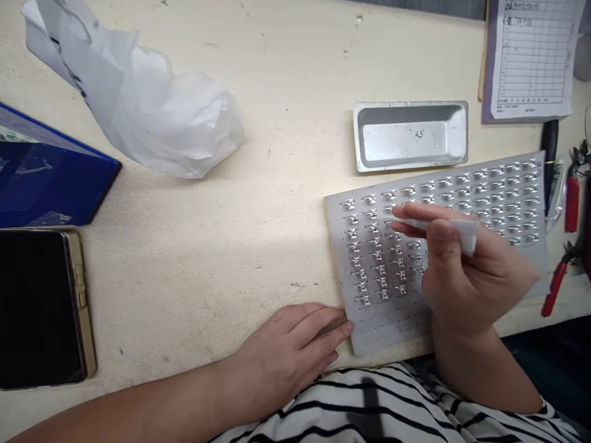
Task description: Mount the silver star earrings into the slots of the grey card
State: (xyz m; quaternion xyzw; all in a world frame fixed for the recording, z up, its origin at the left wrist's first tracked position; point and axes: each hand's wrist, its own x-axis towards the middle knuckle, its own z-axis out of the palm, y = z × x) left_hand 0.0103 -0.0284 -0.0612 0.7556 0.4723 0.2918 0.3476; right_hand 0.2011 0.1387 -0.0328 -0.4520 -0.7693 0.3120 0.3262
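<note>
A grey fixture plate (397, 323) lies at the table's near right edge, holding several rows of small shiny metal parts (496, 197). My right hand (466, 271) hovers over the plate, fingers pinched on a small white strip or wipe (464, 232) that points left over the parts. Resting flat on the table, my left hand (289, 357) has its fingers extended and touching the plate's near left corner.
An empty metal tray (410, 134) sits just behind the plate. A crumpled white plastic bag (152, 117) lies at the back left, a blue box (41, 178) and a dark phone (44, 307) at the left. A clipboard form (530, 58) and red-handled tools (561, 271) are at right.
</note>
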